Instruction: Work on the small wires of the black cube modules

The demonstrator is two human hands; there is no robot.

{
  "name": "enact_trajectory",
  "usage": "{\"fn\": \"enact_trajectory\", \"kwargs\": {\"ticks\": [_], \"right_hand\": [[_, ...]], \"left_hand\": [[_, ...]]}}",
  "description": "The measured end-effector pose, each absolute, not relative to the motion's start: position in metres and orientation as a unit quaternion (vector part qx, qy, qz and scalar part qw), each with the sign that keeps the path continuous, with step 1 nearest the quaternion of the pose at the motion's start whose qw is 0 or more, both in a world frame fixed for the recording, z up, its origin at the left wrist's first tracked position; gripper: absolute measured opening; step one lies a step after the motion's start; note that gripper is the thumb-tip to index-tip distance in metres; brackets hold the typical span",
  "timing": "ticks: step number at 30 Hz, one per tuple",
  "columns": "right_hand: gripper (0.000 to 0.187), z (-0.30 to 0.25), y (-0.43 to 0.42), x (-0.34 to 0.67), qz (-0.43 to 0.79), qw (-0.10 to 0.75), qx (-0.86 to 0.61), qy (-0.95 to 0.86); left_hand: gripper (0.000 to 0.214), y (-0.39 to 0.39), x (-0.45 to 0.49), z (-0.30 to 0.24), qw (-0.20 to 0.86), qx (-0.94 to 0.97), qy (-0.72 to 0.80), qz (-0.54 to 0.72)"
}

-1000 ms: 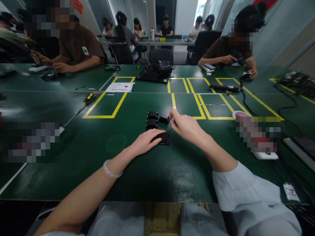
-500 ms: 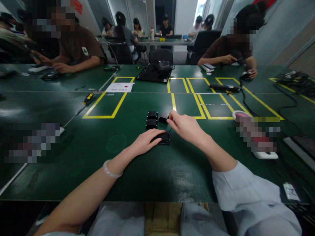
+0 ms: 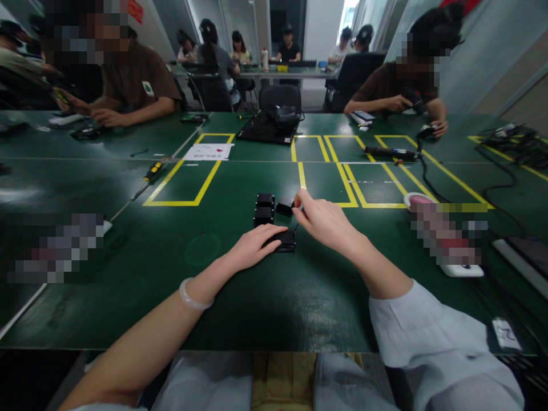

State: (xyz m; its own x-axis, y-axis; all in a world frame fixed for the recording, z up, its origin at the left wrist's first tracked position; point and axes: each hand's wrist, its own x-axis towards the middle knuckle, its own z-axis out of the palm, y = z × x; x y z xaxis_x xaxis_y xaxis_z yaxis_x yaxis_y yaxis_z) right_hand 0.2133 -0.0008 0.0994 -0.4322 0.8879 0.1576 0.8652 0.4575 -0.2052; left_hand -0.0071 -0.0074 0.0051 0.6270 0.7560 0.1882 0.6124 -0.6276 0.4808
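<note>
My left hand (image 3: 252,245) lies over a black block (image 3: 287,242), its fingers stretched out across the top and the thumb apart near the front. Above the block's right end, my right hand (image 3: 319,220) is closed in a pinch on a thin dark tool (image 3: 296,226). That tool slants down to the block's right edge; its exact kind is too small to make out. Another small black block (image 3: 284,209) is just left of the right fingertips; whether they touch it, I cannot tell. Two black blocks with small shiny studs (image 3: 264,215) stand in line behind my left fingers.
Yellow tape outlines (image 3: 199,182) mark the green table (image 3: 325,308). A yellow-black screwdriver (image 3: 153,171) lies left, near white paper (image 3: 209,152). A white-edged phone-like object (image 3: 462,269) rests at right. A black panel (image 3: 268,128) and cables (image 3: 514,140) lie farther off. Co-workers sit opposite.
The small black block by my right fingertips has tilted a little, its top now looking darker. My right hand has shifted very slightly; my left hand stays put.
</note>
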Motion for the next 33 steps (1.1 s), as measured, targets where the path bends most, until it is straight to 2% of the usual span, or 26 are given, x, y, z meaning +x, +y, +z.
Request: {"fn": "enact_trajectory", "kwargs": {"ticks": [33], "right_hand": [[0.026,0.0998,-0.001,0.2144,0.047,0.115,-0.511,-0.851]], "left_hand": [[0.04,-0.0076,-0.0068,0.0063,0.186,0.882,0.389,0.188]]}}
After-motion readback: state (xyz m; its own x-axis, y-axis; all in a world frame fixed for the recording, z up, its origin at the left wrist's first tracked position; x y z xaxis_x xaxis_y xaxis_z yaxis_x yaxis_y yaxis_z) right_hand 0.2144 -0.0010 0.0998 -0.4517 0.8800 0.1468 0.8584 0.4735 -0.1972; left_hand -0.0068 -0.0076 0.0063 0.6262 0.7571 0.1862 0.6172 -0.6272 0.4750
